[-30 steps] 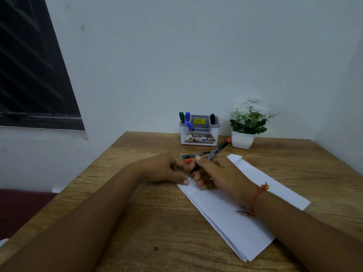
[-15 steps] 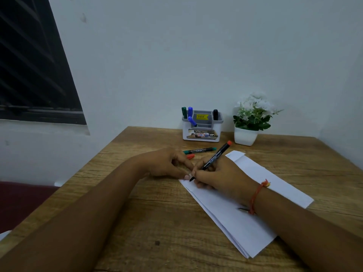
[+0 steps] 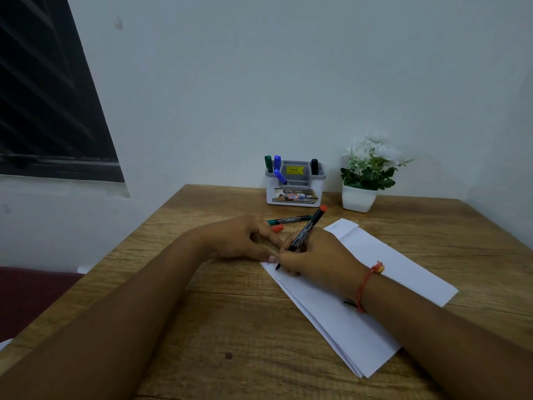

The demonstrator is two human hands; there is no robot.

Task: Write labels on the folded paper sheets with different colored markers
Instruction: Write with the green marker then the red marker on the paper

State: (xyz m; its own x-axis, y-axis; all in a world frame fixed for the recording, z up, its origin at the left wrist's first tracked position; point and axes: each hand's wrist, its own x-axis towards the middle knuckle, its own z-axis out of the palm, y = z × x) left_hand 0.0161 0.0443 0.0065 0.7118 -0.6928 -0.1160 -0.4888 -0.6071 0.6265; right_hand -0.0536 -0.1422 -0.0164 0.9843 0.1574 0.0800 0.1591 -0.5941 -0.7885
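Observation:
My right hand (image 3: 320, 256) grips a black marker with a red end (image 3: 306, 235), its tip touching the near-left corner of the top folded white paper sheet (image 3: 346, 319). A second folded sheet (image 3: 403, 264) lies beside it to the right. My left hand (image 3: 239, 241) rests flat on the table with its fingertips pressing the sheet's corner; whether it holds anything is hidden. A green marker (image 3: 288, 220) and a red cap (image 3: 277, 228) lie just beyond my hands.
A white and grey pen holder (image 3: 294, 194) with green, blue and black markers stands at the back of the wooden table (image 3: 202, 327). A white pot of white flowers (image 3: 359, 197) sits to its right. A dark window is at the left.
The marker has tilted down and its tip has come onto the paper corner. My left fingertips have settled on the sheet's corner.

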